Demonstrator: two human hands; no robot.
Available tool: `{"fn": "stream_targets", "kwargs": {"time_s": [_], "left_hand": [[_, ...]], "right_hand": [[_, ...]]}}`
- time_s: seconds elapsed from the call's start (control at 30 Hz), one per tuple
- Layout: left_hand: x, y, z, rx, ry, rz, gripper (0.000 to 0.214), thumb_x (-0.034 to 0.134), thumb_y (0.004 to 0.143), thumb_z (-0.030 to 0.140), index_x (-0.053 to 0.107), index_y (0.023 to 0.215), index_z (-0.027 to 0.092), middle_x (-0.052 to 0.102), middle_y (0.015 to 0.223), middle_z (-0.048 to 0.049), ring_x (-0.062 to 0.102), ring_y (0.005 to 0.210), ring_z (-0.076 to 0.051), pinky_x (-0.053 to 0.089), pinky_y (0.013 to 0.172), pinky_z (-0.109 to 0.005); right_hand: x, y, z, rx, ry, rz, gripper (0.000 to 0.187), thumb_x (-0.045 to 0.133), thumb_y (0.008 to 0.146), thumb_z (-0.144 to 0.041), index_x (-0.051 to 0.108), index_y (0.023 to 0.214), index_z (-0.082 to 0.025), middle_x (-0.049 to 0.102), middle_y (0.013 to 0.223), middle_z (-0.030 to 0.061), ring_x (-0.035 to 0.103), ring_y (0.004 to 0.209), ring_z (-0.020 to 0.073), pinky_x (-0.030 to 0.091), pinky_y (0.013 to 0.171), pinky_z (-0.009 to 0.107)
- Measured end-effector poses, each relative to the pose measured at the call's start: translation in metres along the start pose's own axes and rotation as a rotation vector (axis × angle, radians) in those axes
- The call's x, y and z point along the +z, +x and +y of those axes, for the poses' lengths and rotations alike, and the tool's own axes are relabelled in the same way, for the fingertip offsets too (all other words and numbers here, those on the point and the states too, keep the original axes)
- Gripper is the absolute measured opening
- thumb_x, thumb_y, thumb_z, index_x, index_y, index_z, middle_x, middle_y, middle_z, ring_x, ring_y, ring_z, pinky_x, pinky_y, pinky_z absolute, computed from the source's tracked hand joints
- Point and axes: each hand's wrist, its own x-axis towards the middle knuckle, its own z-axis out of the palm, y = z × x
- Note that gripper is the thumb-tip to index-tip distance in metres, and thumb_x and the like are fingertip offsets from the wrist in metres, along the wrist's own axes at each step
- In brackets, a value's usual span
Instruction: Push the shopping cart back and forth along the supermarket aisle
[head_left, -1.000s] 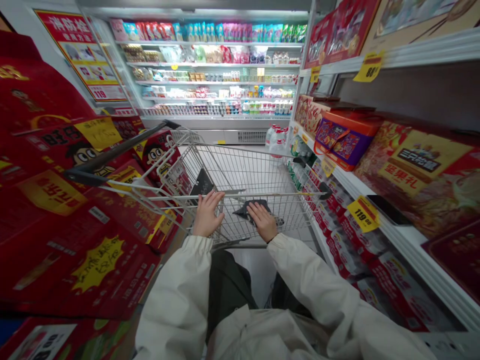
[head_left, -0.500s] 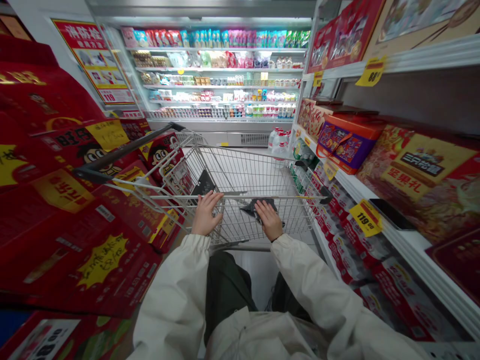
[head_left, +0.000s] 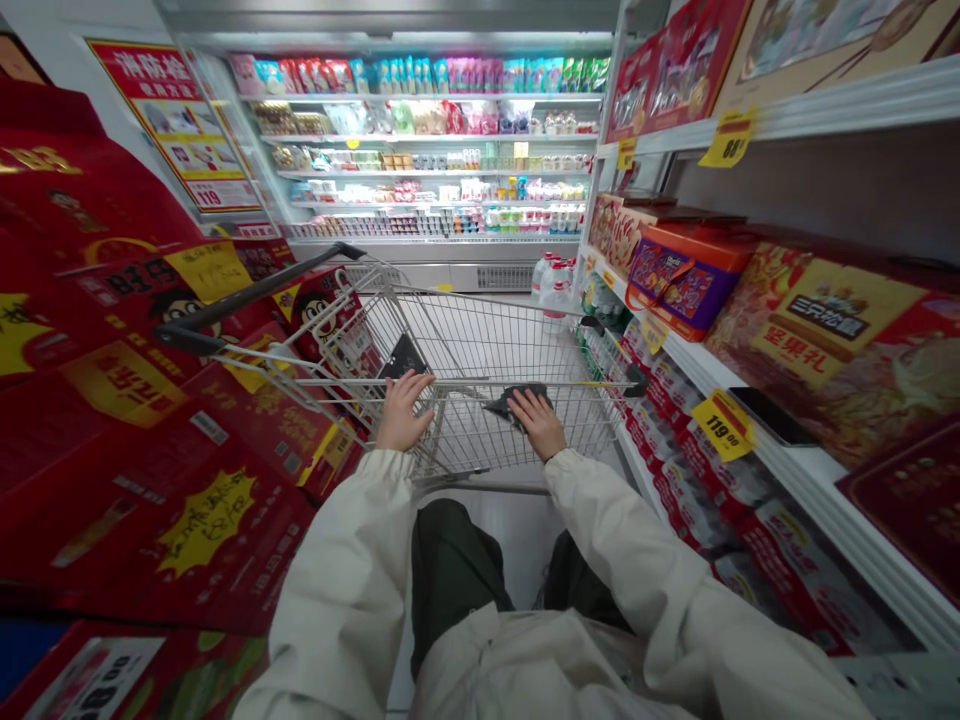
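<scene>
As both grips [head_left: 403, 412] [head_left: 537, 424] lie open on a cart rail [head_left: 330, 382], cloth [head_left: 516, 400] touches the right.

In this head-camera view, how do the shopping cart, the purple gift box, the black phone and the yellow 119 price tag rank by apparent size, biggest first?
1. The shopping cart
2. The purple gift box
3. The black phone and the yellow 119 price tag look about alike, so I can't rank them.

Lighting bright and even, strongest in the display fridge [head_left: 442, 277] at the far end; shadows soft; image sharp, with strong wide-angle bowing toward the frame edges.
</scene>
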Motion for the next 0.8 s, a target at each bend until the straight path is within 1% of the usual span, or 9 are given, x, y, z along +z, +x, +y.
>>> {"fn": "stream_targets", "kwargs": {"time_s": [0.07,0.13,0.23,0.33,0.43,0.5,0.57,0.7,0.8], "left_hand": [[0.001,-0.001,0.005,-0.017,0.03,0.02,0.059,0.05,0.075,0.026,0.053,0.134,0.02,0.054,0.141,-0.0082,0.035,0.142,-0.029,0.012,0.121,-0.055],[0.004,0.0,0.017,-0.023,0.062,0.026,0.063,0.051,0.076,0.026,0.048,0.139,0.019,0.049,0.147,-0.0089,0.031,0.144,-0.029,0.012,0.121,-0.056],[0.015,0.009,0.046,0.067,0.084,-0.065,0.07,0.051,0.077,0.023,0.04,0.145,0.021,0.042,0.153,-0.0056,0.026,0.147,-0.028,0.012,0.122,-0.053],[0.03,0.024,0.077,0.111,0.087,-0.164,0.07,0.051,0.078,0.025,0.038,0.147,0.018,0.037,0.156,-0.0046,0.024,0.148,-0.027,0.015,0.123,-0.049],[0.045,0.035,0.096,0.095,0.119,-0.225,0.065,0.047,0.083,0.027,0.04,0.146,0.017,0.042,0.153,-0.0061,0.03,0.145,-0.027,0.016,0.123,-0.048],[0.053,0.037,0.101,0.091,0.139,-0.22,0.063,0.046,0.084,0.028,0.04,0.147,0.018,0.044,0.151,-0.0055,0.031,0.144,-0.027,0.015,0.123,-0.048],[0.058,0.035,0.101,0.093,0.147,-0.201,0.064,0.046,0.085,0.028,0.038,0.148,0.019,0.043,0.152,-0.0046,0.03,0.145,-0.026,0.013,0.123,-0.049],[0.064,0.032,0.101,0.068,0.167,-0.181,0.068,0.046,0.083,0.028,0.033,0.15,0.019,0.035,0.157,-0.0048,0.024,0.148,-0.026,0.009,0.123,-0.052],[0.065,0.031,0.103,0.056,0.179,-0.179,0.069,0.046,0.083,0.027,0.032,0.15,0.016,0.031,0.158,-0.0062,0.02,0.149,-0.027,0.009,0.123,-0.051]], "right_hand": [[0.003,-0.003,0.0,-0.004,0.004,-0.008,0.06,0.031,0.089,0.004,0.049,0.141,-0.018,0.048,0.147,0.0064,0.033,0.144,0.0197,0.038,0.115,0.045],[0.006,-0.004,-0.004,-0.011,0.021,0.0,0.06,0.031,0.089,0.004,0.047,0.143,-0.018,0.048,0.148,0.0071,0.032,0.144,0.0187,0.038,0.115,0.044],[0.009,0.004,-0.011,-0.033,0.038,0.022,0.059,0.034,0.091,0.002,0.044,0.145,-0.02,0.044,0.151,0.0071,0.032,0.144,0.0182,0.036,0.116,0.042],[0.012,0.015,-0.012,-0.015,0.014,0.031,0.054,0.037,0.094,-0.003,0.048,0.143,-0.024,0.042,0.152,0.0077,0.032,0.144,0.0206,0.035,0.117,0.044],[0.019,0.017,-0.01,0.024,0.005,0.008,0.049,0.04,0.096,-0.005,0.052,0.14,-0.025,0.044,0.15,0.0081,0.035,0.143,0.0209,0.035,0.116,0.044],[0.022,0.013,-0.008,0.054,0.01,-0.002,0.05,0.039,0.095,-0.004,0.053,0.139,-0.025,0.046,0.149,0.0078,0.036,0.142,0.02,0.036,0.116,0.044],[0.021,0.01,-0.007,0.073,0.014,0.002,0.051,0.038,0.095,-0.003,0.054,0.138,-0.024,0.046,0.149,0.008,0.037,0.142,0.0198,0.037,0.115,0.043],[0.01,0.009,0.001,0.057,0.024,0.022,0.053,0.039,0.092,-0.001,0.052,0.14,-0.019,0.046,0.149,0.0091,0.033,0.144,0.0206,0.035,0.117,0.043],[0.006,0.011,0.009,0.068,0.03,0.023,0.056,0.038,0.09,0.0,0.049,0.141,-0.017,0.046,0.149,0.0094,0.032,0.144,0.0206,0.033,0.118,0.045]]}}
